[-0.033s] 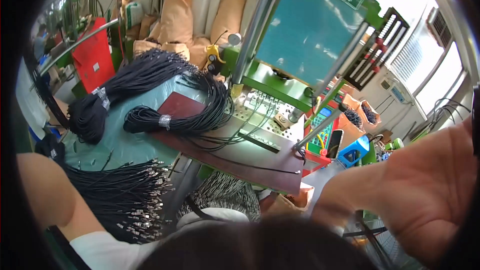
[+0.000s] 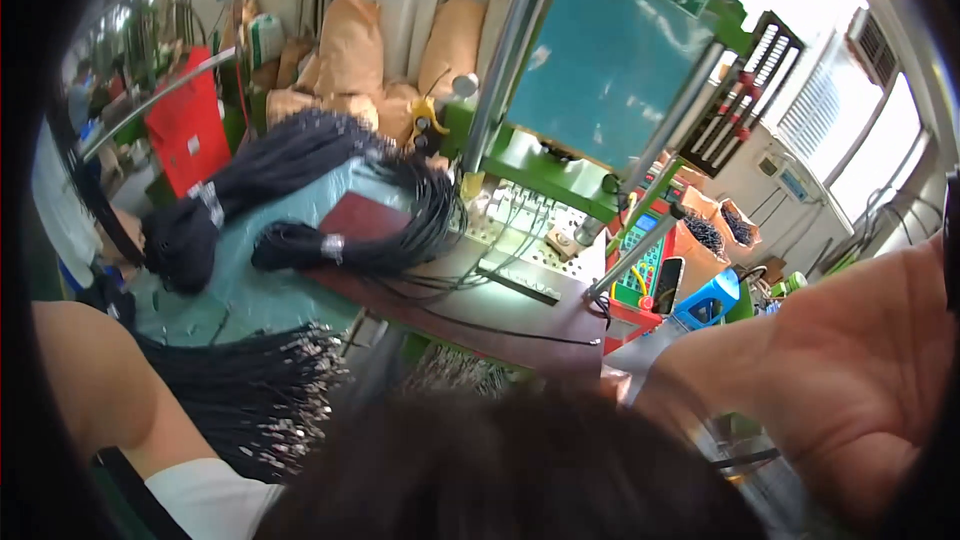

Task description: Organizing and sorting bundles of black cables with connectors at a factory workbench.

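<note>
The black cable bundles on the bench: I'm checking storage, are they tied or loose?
Tied: a pale band wraps each cable bundle near one end.

Bright louvred windows [image 2: 845,105] behind a green machine frame [image 2: 560,175]

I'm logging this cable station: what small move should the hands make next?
Probably lower the right hand to the black cable bundle on the table: that hand is raised near the camera, holding nothing visible, and no cable is in hand. The left hand is out of view.
</note>
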Action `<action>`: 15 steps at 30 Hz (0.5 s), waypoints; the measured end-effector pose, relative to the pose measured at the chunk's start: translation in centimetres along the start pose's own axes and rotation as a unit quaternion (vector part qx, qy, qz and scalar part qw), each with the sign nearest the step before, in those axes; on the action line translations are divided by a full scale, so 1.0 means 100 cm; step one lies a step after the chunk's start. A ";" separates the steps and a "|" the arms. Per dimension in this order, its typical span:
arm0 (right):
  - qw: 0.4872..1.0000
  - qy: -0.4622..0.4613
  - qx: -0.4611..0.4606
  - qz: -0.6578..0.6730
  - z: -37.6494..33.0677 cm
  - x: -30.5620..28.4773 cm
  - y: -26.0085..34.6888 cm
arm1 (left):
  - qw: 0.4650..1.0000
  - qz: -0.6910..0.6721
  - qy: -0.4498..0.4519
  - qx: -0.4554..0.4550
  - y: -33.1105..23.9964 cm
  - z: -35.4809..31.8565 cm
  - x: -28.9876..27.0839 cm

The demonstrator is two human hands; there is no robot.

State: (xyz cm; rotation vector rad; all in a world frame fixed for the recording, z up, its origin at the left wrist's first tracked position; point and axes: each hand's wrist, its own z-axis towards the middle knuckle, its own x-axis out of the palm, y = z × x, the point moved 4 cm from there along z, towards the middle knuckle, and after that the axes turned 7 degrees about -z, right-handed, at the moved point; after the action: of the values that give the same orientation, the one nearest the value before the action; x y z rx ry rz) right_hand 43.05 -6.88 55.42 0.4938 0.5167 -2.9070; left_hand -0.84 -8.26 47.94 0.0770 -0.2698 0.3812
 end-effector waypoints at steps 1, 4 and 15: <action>1.000 -0.005 -0.015 -0.011 0.008 -0.001 0.018 | 1.000 -0.027 -0.001 0.013 -0.006 0.013 0.000; 0.991 -0.014 -0.118 -0.059 0.013 0.014 0.043 | 0.986 -0.122 -0.014 0.109 0.010 0.051 0.001; 0.988 -0.048 -0.141 -0.048 -0.008 -0.006 0.098 | 0.948 -0.309 0.004 0.077 0.009 0.074 0.049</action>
State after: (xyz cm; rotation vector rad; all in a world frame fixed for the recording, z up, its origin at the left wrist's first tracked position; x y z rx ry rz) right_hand 45.83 -15.64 51.86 0.2956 0.9413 -2.8601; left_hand 1.44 -6.63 56.41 0.3057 -0.1953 -0.2236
